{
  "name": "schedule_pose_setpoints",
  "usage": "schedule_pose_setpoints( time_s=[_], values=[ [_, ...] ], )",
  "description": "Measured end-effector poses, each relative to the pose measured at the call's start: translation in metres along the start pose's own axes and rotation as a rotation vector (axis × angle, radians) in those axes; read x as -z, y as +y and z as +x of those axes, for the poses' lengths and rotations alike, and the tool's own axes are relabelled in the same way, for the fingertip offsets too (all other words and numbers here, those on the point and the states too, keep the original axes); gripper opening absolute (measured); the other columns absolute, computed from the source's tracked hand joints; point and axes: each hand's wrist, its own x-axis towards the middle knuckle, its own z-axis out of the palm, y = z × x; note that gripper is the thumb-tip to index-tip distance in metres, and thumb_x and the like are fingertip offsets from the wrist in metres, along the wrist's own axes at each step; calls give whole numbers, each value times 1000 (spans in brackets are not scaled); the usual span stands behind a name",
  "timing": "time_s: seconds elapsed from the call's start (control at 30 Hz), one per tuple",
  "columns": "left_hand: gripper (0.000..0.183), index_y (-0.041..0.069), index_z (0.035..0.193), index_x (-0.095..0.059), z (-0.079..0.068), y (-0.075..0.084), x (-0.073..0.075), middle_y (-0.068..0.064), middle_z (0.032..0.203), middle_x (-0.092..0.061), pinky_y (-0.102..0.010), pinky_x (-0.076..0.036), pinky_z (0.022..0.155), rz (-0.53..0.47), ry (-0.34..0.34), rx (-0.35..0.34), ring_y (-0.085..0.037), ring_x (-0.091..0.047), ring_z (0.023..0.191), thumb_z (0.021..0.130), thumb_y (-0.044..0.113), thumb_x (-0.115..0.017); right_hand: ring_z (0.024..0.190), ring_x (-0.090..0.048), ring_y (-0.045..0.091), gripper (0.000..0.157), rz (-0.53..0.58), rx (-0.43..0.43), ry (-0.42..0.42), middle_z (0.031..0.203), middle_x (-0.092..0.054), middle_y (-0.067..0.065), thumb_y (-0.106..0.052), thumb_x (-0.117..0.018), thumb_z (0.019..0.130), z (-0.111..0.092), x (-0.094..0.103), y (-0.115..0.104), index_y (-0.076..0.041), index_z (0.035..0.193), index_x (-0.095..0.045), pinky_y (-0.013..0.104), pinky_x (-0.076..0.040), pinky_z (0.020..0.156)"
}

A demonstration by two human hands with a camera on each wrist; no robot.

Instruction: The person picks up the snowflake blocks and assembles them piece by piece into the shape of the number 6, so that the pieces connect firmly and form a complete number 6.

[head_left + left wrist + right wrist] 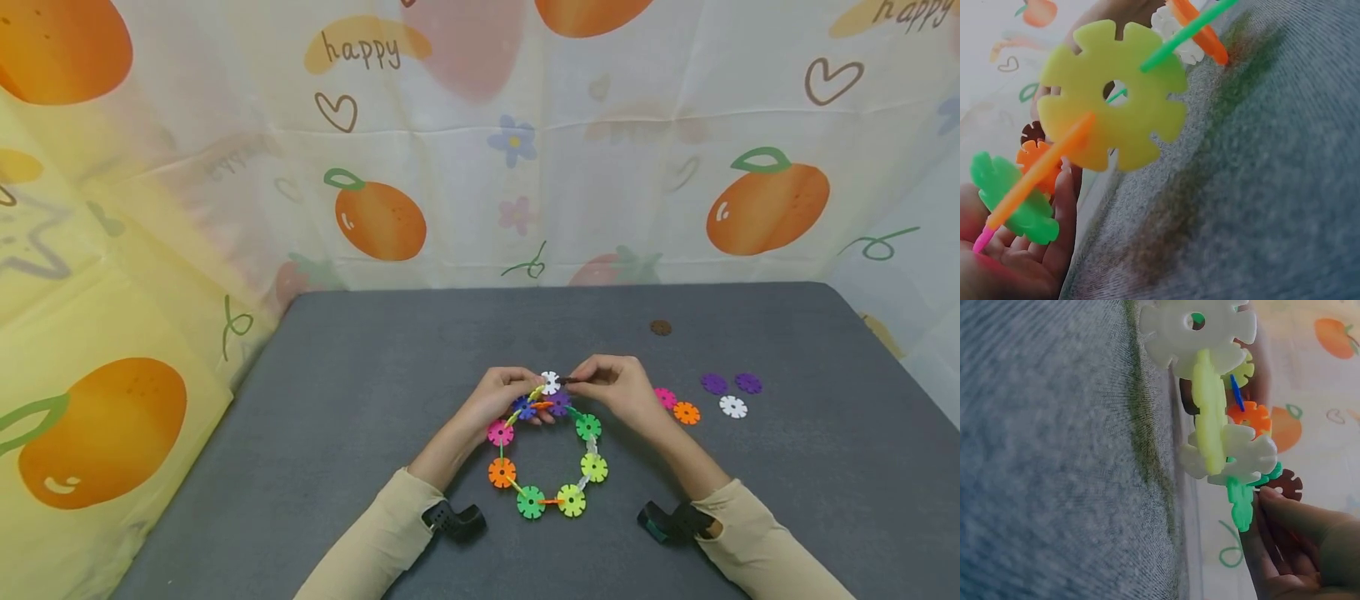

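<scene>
Ring of linked notched discs (pixel 531 502): held between both hands, above the near-middle part of the grey table (pixel 375 350). Left hand (pixel 498 402): thumb and fingers clamped on the ring's far part. Right hand (pixel 618 387): pinches a dark brown disc (pixel 1292 482) at the right of a white disc (pixel 551 382). Loose to the right: pink disc (pixel 664 398), orange disc (pixel 686 412), two purple discs (pixel 715 383), second white disc (pixel 732 407). Farther: brown disc (pixel 661 327).
</scene>
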Motion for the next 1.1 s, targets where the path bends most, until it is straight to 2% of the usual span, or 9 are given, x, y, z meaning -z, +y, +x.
schedule_pose_setpoints(
  time_s=[0.13, 0.3, 0.47, 0.6, 0.7, 0.93, 1.1],
  values=[
    [29, -4, 115, -66, 1, 0, -2, -16, 122, -65, -28, -61, 66, 23, 27, -6, -13, -72, 66, 100, 17, -53, 79, -70, 5, 7, 26, -4, 7, 98, -69, 28, 0, -72, 85, -1, 1, 3, 7, 86, -69, 23, -60, 71],
    [28, -4, 115, -66, 2, -2, -4, -16, 122, -65, -28, -61, 66, 0, 39, -1, -14, -72, 67, 100, 16, -54, 81, -70, 5, 8, 40, -14, 6, 100, -69, 29, 1, -71, 85, -1, 1, 7, 8, 87, -69, 23, -60, 72],
    [29, -3, 115, -67, 2, -3, -7, -15, 114, -68, -30, -62, 66, -36, 38, 15, -16, -73, 67, 100, 19, -56, 86, -69, 4, 9, -47, -12, -33, 103, -70, 23, -3, -72, 86, 1, 5, 7, 3, 93, -70, 21, -59, 75],
    [30, -1, 117, -66, 2, -3, -7, -15, 109, -69, -32, -62, 68, -65, 28, 36, -17, -73, 69, 100, 21, -55, 94, -68, 12, 21, -110, -50, -104, 111, -68, 19, -9, -72, 88, 2, 14, 5, -2, 108, -69, 21, -57, 78],
    [30, 0, 120, -64, 2, -2, -6, -14, 107, -69, -32, -62, 68, -73, 32, 40, -17, -73, 69, 100, 21, -56, 98, -68, 17, 28, -120, -78, -143, 115, -67, 20, -11, -71, 88, 2, 23, 4, -1, 114, -66, 23, -58, 79],
    [29, 1, 118, -64, 3, -2, -4, -9, 103, -68, -35, -62, 67, -87, 49, 43, -19, -73, 68, 99, 21, -58, 93, -70, 12, 32, -118, -118, -154, 114, -68, 23, -17, -71, 89, 3, 44, 5, 0, 116, -66, 30, -59, 80],
    [27, 2, 115, -67, 3, -3, -3, -7, 110, -65, -36, -62, 68, -34, 90, 27, -16, -72, 69, 99, 22, -58, 95, -71, 20, 38, -127, -171, -170, 116, -68, 21, -23, -71, 90, 2, 61, 4, 0, 119, -65, 34, -59, 84]
  ],
)
